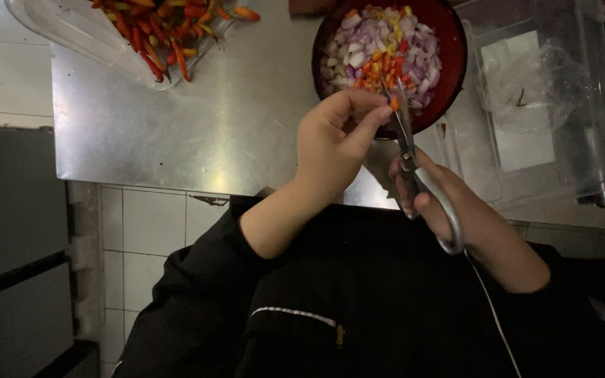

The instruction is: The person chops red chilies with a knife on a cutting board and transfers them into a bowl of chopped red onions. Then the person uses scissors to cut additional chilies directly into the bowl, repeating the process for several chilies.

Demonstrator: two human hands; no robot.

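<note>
Orange chilli piece (pixel 394 103) sits pinched at the fingertips of the left hand (pixel 332 143), touching the scissors (pixel 414 164) blades, just over the near rim of the red bowl (pixel 449 42). The right hand (pixel 449 203) has its fingers closed through the scissors' handles above the steel surface (pixel 197 119).

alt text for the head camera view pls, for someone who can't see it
The right hand works scissors over a dark red bowl of chopped onion and chilli, while the left hand pinches a small chilli piece at the blades. Whole chillies lie on the steel counter behind.
</note>
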